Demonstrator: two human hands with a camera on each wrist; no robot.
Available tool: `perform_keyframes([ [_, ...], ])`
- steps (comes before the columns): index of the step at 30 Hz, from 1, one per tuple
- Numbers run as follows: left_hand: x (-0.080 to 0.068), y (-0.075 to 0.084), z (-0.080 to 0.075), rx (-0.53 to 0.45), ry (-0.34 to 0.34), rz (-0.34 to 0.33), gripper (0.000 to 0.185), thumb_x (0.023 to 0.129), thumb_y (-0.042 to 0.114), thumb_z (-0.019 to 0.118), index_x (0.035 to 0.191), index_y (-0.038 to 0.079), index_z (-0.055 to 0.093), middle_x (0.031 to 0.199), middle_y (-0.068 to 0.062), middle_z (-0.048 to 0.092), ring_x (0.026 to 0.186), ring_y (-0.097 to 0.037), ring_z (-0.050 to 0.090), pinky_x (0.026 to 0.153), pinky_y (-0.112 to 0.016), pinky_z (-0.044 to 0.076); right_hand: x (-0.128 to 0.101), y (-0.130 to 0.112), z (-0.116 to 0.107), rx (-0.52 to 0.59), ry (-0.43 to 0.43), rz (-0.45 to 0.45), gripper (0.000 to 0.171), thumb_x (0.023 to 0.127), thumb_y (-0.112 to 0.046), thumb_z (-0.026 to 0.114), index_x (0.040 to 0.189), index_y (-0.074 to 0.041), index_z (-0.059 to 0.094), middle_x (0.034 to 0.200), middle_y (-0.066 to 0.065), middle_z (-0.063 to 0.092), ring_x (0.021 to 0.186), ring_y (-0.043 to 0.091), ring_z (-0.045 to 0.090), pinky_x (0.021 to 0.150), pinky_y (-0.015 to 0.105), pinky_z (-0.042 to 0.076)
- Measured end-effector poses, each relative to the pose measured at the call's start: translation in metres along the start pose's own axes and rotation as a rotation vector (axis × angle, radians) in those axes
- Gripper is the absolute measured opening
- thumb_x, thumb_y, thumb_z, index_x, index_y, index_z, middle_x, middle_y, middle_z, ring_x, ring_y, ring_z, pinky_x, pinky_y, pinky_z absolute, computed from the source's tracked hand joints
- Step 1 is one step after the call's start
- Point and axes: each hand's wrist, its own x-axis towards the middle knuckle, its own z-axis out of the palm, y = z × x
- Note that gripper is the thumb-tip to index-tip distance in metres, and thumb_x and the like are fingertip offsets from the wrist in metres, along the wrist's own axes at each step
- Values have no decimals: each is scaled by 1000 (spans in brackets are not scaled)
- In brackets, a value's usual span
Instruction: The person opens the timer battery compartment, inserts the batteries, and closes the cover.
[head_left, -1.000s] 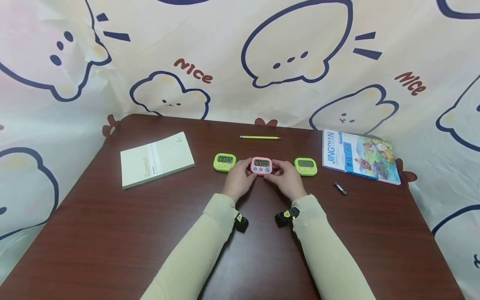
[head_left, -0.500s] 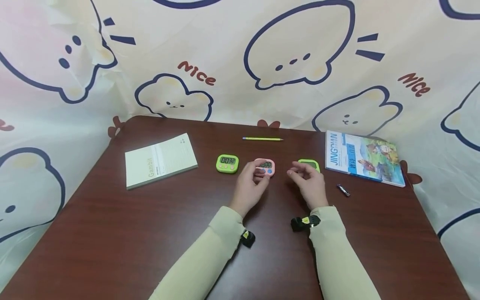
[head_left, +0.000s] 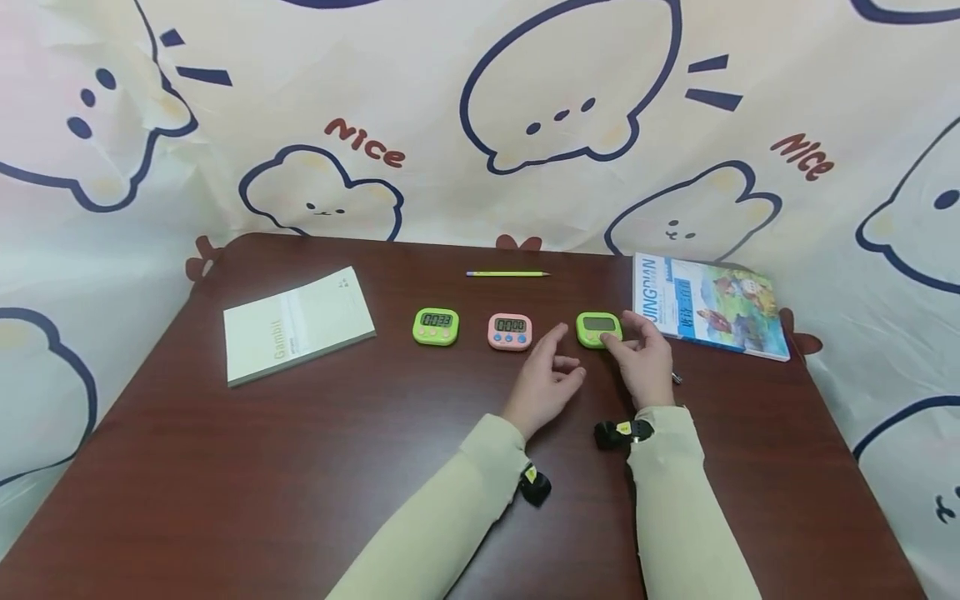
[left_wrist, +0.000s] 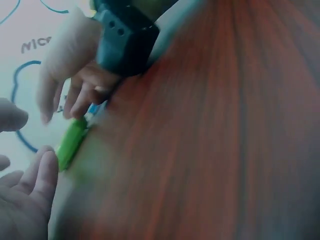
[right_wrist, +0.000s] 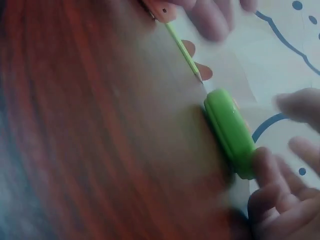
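We see right hand (head_left: 648,358) fingers touching right green timer (head_left: 597,328), not gripping; left hand (head_left: 547,382) open beside it; pink timer (head_left: 510,331) set down on worktop (head_left: 300,467); right timer's screen blank.

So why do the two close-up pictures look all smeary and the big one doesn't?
Head view: sharp, evenly lit; the pink timer digits read clearly. Left wrist view: streaky motion blur, the green timer a smear. Right wrist view: blurred too, the right hand soft-edged beside the green timer.
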Motion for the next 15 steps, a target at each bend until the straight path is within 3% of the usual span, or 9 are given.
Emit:
perform_keyframes([
  [5, 16, -2, 5, 65, -54, -77, 77, 97, 16, 67, 159, 8, 23, 164, -4, 27, 102, -6, 67, 92, -26, 55, 5, 1, -2, -142, -121, 11, 75, 92, -26, 74, 156, -13, 36, 151, 7, 48, 89, 16, 59, 73, 19, 48],
  [11, 33, -1, 7, 197, -107, -114, 71, 97, 21, 68, 157, 9, 32, 144, -7, 52, 100, -7, 67, 96, -30, 53, 8, 0, -5, -261, -177, 30, 71, 93, -20, 71, 155, -10, 38, 111, 17, 63, 85, 19, 61, 72, 24, 48],
  [15, 35, -2, 9, 206, -107, -121, 69, 96, 23, 69, 156, 10, 36, 135, -5, 57, 99, -7, 66, 92, -28, 54, 8, 1, -6, -259, -170, 24, 69, 93, -18, 72, 154, -8, 40, 106, 15, 63, 86, 22, 61, 69, 23, 49],
])
